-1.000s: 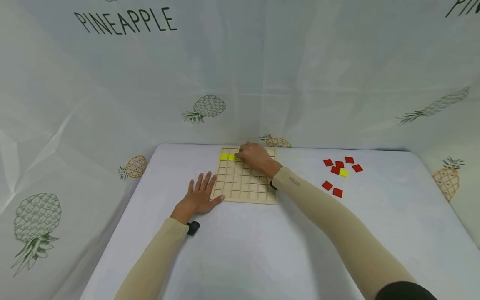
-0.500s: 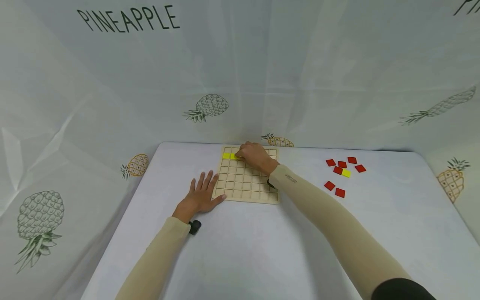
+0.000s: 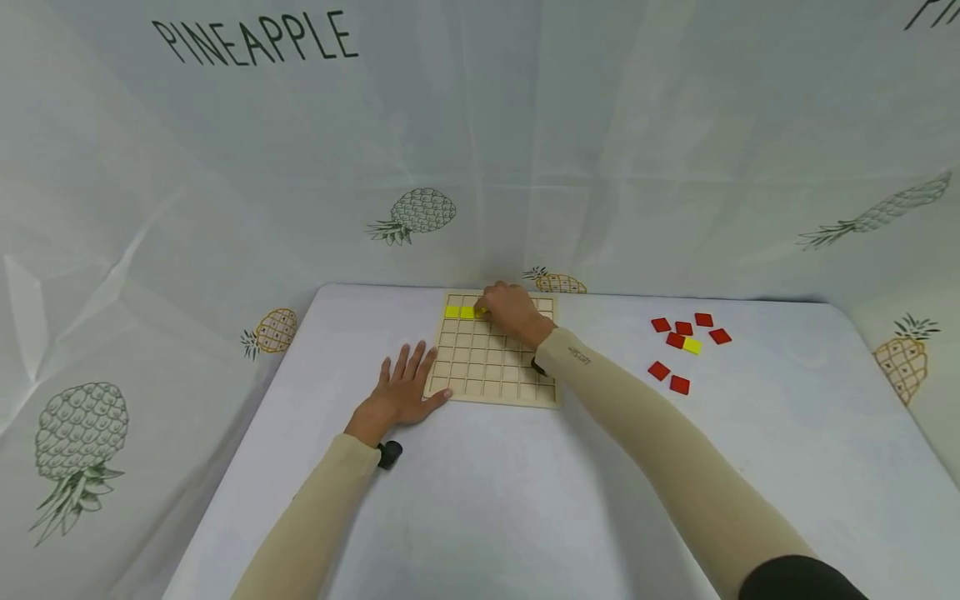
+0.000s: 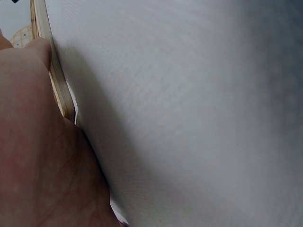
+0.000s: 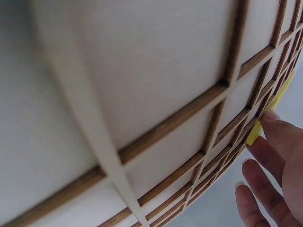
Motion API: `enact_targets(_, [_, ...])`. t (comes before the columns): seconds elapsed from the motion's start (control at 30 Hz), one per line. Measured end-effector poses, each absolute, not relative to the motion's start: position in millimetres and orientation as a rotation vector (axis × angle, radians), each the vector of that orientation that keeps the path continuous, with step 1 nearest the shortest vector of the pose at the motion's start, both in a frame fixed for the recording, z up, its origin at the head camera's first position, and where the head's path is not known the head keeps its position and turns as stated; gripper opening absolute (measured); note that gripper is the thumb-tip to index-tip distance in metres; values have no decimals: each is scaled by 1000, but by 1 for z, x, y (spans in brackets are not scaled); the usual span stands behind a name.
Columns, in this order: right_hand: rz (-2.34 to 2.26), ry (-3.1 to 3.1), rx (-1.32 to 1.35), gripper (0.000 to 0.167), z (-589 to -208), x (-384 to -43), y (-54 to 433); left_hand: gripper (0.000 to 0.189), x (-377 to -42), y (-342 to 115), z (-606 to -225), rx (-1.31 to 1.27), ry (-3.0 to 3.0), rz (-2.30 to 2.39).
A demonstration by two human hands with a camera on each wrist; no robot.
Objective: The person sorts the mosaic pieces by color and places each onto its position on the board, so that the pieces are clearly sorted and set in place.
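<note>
Shifted slightly right since half a second ago, my right hand [image 3: 510, 307] pinches a yellow tile [image 5: 254, 134] over the board [image 3: 478, 371], just right of two placed tiles [image 3: 452, 312]. My left hand [image 3: 401, 402], fingers spread, touches the board's left side. Red tiles [image 3: 658, 371] lie right.

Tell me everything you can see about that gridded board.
The board looks like pale wood, with a raised lattice, browner on its sides, dividing it into cells. It lies flat on the white table. Two yellow tiles sit side by side toward its far left; just right of them, the right hand pinches a third yellow tile. The left hand touches its near-left corner.
</note>
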State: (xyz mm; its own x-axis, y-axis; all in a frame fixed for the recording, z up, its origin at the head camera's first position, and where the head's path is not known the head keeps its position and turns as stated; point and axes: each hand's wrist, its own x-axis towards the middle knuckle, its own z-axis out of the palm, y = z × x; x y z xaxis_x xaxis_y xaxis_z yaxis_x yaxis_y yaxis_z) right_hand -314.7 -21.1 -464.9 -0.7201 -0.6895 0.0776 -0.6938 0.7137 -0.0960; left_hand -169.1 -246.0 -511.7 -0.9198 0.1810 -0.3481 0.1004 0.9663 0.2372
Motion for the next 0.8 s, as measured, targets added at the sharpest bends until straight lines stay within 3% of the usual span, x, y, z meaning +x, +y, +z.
enact_targets(0.8, [147, -2839, 1138, 24, -459, -292, -2, 93, -168, -245, -506, 200, 2712, 299])
